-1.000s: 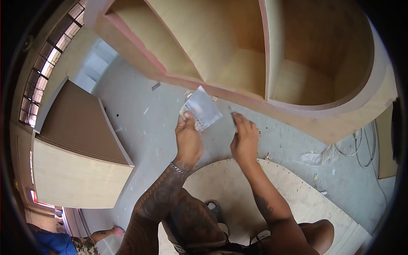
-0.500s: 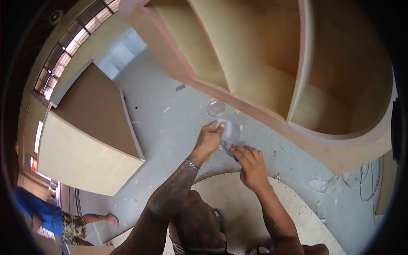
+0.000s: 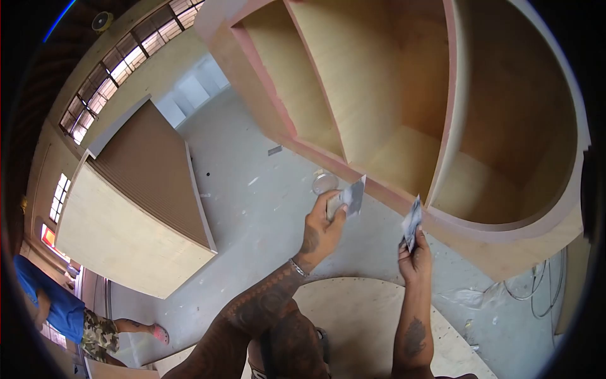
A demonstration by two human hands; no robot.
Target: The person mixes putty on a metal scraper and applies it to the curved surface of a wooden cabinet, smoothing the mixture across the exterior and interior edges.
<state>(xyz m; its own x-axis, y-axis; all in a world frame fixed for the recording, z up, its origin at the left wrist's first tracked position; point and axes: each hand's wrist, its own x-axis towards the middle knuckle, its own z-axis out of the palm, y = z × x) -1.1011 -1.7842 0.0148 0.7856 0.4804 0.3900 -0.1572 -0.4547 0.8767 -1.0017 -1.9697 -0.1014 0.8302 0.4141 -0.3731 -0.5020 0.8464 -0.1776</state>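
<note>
My left hand [image 3: 323,230] grips a flat putty scraper [image 3: 355,196] with a pale handle end and a grey, smeared blade pointing up and right. To its right, my right hand [image 3: 416,258] pinches a second thin scraper plate [image 3: 412,225], held upright and almost edge-on, streaked white and dark grey. The two pieces are apart, in the air in front of a large wooden cabinet [image 3: 379,144] with curved compartments and pinkish filler along its edges. A round clear lid or dish [image 3: 325,182] lies on the floor just beyond my left hand.
A second wooden cabinet [image 3: 136,227] stands at left. Below my arms is a pale curved board [image 3: 353,303]. Cables [image 3: 536,294] and crumpled plastic [image 3: 476,294] lie on the floor at right. A person in a blue shirt [image 3: 53,300] is at lower left.
My hands have separated: before, the scrapers were together over the floor; now the right hand has moved right with its plate and the left has turned its scraper upward. The view has shifted slightly.
</note>
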